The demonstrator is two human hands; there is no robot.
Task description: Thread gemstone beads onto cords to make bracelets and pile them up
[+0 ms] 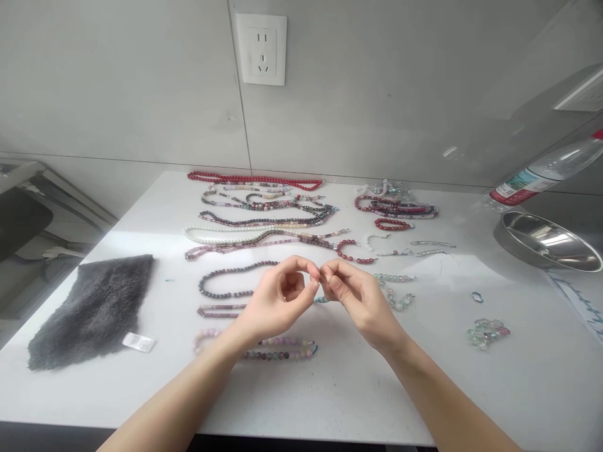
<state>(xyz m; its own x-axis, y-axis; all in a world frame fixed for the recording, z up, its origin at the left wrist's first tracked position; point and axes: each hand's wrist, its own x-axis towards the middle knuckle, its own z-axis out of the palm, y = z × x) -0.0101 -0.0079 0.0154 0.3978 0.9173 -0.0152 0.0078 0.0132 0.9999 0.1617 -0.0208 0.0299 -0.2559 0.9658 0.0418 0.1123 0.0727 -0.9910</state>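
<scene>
My left hand (286, 294) and my right hand (357, 294) meet above the middle of the white table, thumbs and forefingers pinched together at the fingertips. Whatever is pinched there is too small to make out. Just under the fingertips a bit of turquoise beads (321, 300) shows between the hands; whether they hang from the fingers or lie on the table I cannot tell. Behind my left hand lies a dark bead strand (226, 271), partly covered by it. A pastel bead strand (277, 355) rests below my left wrist. Pale green beads (400, 300) lie right of my right hand.
Several bead strands, among them a red one (254, 180) and a white one (226, 232), lie in rows at the back. A grey fluffy cloth (94, 311) is at left. On the right are a steel bowl (506, 242), a plastic bottle (532, 182) and loose clear beads (487, 333).
</scene>
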